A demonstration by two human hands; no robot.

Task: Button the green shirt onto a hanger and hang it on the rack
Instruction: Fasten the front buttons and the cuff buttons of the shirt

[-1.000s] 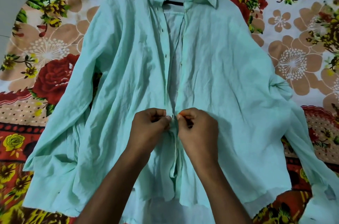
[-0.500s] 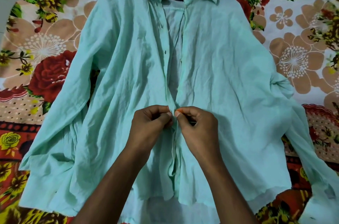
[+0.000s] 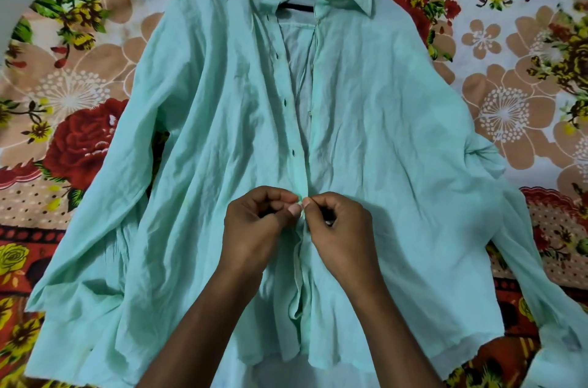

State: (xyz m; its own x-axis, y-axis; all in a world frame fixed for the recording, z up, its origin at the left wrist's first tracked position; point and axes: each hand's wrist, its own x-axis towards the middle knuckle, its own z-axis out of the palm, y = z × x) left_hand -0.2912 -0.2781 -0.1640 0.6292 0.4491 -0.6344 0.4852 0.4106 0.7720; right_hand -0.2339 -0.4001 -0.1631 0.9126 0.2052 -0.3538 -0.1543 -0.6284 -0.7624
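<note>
While the green shirt (image 3: 197,139) lies flat, left hand (image 3: 254,228) and right hand (image 3: 342,231) pinch its front edges.

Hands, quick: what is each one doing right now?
Left hand: closed, pinching the front edge of the wrinkled mint-green cotton shirt.
Right hand: closed, pinching the opposite front edge at the same spot.

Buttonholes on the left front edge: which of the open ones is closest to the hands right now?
The lowest visible buttonhole, just above the left hand and right hand pinching the shirt edges. The other open ones sit higher, toward the collar.
</note>
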